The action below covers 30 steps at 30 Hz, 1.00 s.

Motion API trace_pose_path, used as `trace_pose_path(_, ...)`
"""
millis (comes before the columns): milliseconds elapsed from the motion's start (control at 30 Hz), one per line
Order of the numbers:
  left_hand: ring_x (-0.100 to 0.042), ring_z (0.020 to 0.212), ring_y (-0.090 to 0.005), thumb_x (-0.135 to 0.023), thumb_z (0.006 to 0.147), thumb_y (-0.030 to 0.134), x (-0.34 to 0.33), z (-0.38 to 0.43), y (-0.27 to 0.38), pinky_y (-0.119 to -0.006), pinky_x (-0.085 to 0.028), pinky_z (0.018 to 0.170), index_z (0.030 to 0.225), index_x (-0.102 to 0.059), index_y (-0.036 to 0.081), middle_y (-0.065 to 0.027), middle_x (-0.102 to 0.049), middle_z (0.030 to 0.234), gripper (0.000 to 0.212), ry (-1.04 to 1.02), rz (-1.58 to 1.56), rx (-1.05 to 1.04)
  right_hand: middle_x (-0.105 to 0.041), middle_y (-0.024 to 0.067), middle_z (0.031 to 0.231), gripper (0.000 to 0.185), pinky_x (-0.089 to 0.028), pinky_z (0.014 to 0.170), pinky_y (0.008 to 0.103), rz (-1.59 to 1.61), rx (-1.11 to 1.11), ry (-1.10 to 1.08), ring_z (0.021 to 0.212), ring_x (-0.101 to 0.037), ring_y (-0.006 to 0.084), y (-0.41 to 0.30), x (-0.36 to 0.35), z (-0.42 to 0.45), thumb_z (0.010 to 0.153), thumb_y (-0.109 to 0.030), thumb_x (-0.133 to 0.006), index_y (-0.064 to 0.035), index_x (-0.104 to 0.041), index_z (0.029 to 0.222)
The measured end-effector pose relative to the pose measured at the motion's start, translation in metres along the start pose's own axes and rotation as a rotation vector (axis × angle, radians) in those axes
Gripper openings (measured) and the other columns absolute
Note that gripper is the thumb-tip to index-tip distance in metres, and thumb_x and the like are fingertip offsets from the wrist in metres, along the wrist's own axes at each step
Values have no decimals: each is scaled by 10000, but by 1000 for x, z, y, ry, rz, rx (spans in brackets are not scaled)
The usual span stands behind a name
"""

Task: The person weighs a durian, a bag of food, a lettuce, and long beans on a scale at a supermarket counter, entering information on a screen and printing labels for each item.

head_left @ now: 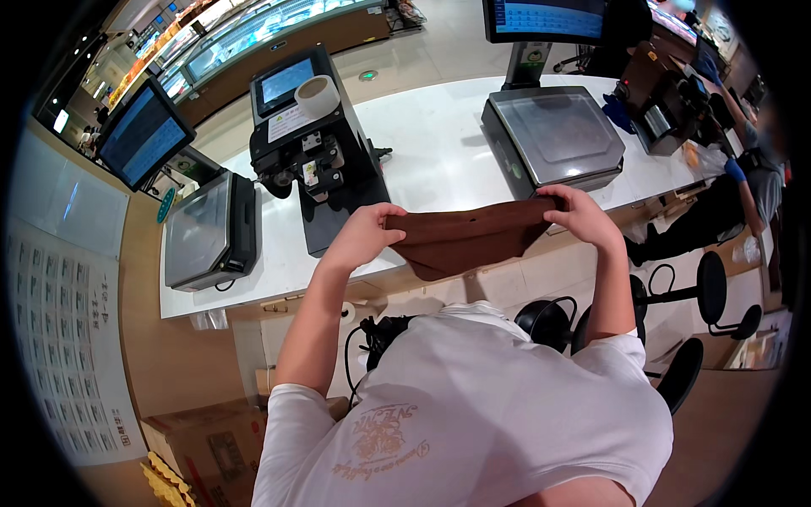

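Note:
My left hand (365, 236) pinches one end of a folded brown fabric piece (474, 239), thumb on the near side. The other end is in my right hand (584, 219). Between them the fabric hangs stretched wide, its lower edge sagging, with a small dark spot near the upper edge. It is held in the air over the near edge of the white counter (437, 149). Just beyond my right hand stands a scale with a steel pan (554, 130). A black label-printing machine (313, 146) is beyond my left hand, with a white tape roll (317, 97) on top.
A second scale (199, 231) with a screen (146, 134) stands at the counter's left end. Another screen (548, 19) rises behind the right scale. A person wearing blue gloves (735, 170) works at far right. Black stools (681, 374) and a cardboard box (206, 450) flank me.

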State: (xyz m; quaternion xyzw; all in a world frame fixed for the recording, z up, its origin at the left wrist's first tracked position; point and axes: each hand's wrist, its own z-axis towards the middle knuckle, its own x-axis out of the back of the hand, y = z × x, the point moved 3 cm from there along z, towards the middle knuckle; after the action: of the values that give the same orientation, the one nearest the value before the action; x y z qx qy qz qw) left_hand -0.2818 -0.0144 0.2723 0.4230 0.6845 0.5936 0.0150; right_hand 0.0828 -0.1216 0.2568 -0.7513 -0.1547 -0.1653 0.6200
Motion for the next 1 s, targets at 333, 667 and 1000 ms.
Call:
trace_pose_path(333,-602,754,-273,-605,892,107,9,-9,-7,-322,-475,731,1016,-661,-44,-140,-669,847,203,317,393,-263,-570,155,945,185,-475,797,393,-524,101,81,904,-583,330,-19,-2,-5,779,-112,-732,5,-696,917)
trace_pose_path(667,-644,743,-330,-534,949,181,4,13,-20,-372,-515,731,997,-637,-23,-171,-658,784,234,348,124,-162,-665,203,890,170,-494,745,368,-445,66,88,826,-645,326,-45,3,15,829,-100,-663,33,-687,931)
trace_pose_path(1000,-628,816,-106,-507,1008,138,-4,38,2,-246,-548,759,1109,-618,-41,-36,-649,916,233,625,-324,-403,-660,133,943,147,-511,729,304,-222,512,490,838,-645,307,-54,25,53,837,-17,-625,-13,-673,977)
